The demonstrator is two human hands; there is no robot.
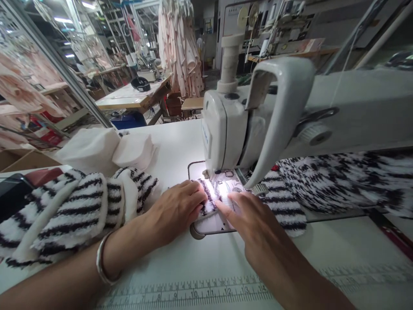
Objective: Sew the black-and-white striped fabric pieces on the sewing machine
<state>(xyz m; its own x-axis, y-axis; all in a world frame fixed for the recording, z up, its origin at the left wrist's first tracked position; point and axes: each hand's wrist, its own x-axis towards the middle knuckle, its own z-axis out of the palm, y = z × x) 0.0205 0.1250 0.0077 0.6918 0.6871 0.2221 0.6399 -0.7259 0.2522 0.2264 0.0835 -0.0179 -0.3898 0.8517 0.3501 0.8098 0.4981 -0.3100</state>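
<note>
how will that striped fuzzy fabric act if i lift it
The striped pile fabric looks floppy: it lies in soft folds beside the left hand. Probably light for its bulk, and its fuzzy pile would likely cling rather than slide.

Bare forearms on both sides, the left forearm [54, 277] and the right forearm [290, 267], tapering into a slim left hand [172, 213] and right hand [254, 221]. Long, narrow fingers [234, 206], short nails. Around the left wrist, one thin, smooth silver bangle [103, 258], plain and polished, with no sleeves in view.
</note>
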